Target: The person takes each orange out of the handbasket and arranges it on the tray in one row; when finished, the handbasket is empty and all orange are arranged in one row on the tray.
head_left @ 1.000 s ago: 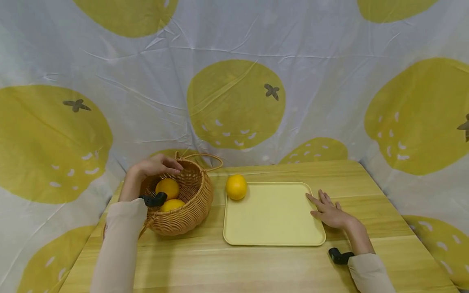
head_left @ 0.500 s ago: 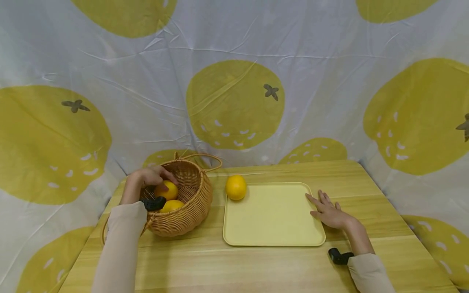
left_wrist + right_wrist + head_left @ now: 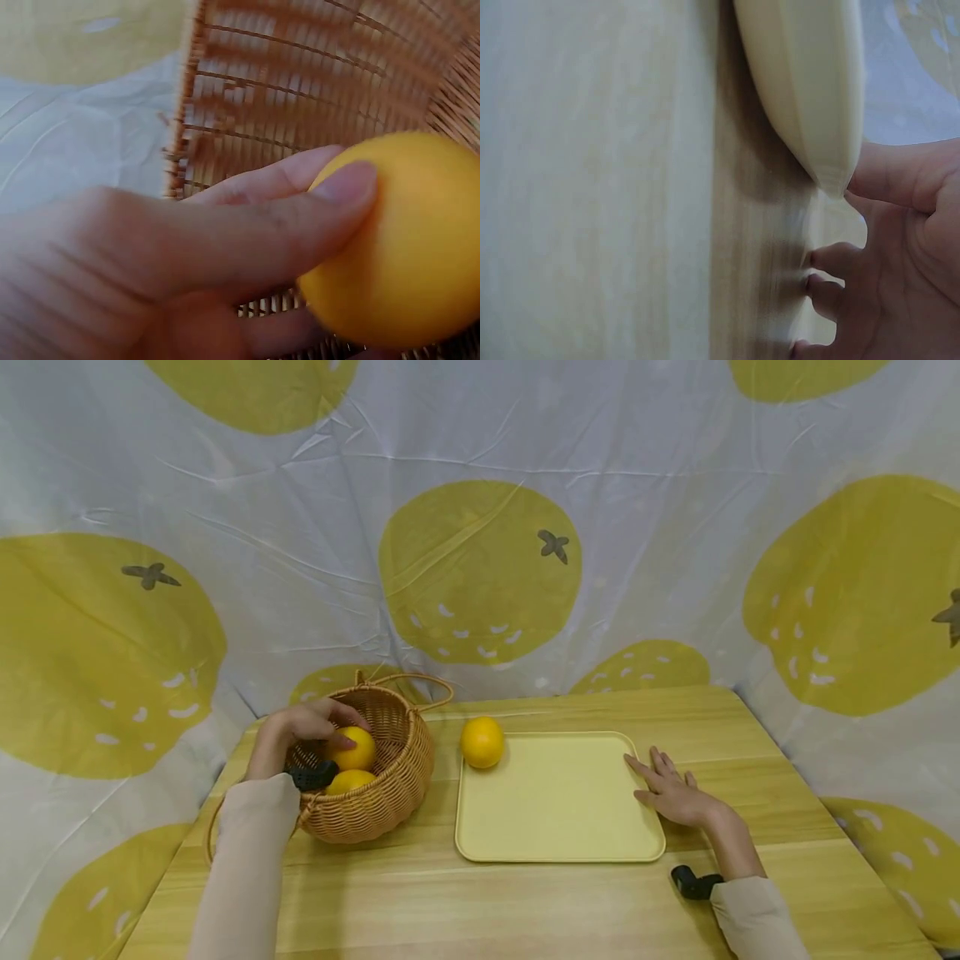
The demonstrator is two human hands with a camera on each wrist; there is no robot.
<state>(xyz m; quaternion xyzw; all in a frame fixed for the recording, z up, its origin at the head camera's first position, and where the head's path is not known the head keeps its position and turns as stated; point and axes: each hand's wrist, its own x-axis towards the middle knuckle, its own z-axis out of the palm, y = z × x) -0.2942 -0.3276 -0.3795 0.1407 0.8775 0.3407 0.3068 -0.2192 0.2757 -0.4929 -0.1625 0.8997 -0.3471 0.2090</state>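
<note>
In the head view my left hand [image 3: 300, 727] reaches over the near-left rim of a wicker basket [image 3: 397, 785] and grips an orange [image 3: 360, 750] inside it. The left wrist view shows the thumb pressed on the orange [image 3: 412, 247], with other fingers going round behind it. A second orange [image 3: 349, 781] lies in the basket below the held one. My right hand [image 3: 678, 797] rests with spread fingers at the right edge of a pale yellow tray [image 3: 555, 835]. In the right wrist view its thumb touches the tray rim [image 3: 832, 169].
Another orange [image 3: 482, 742] sits at the tray's back-left corner. The basket's thin looped handle [image 3: 431, 677] sticks out at the back. Behind the wooden table [image 3: 480, 910] hangs a fruit-print cloth [image 3: 652, 568]. A black wrist camera [image 3: 696, 883] is worn at the right wrist.
My left hand has lowered into the basket, closed its fingers on the upper orange and shifted it slightly right. The right hand and tray have stayed put.
</note>
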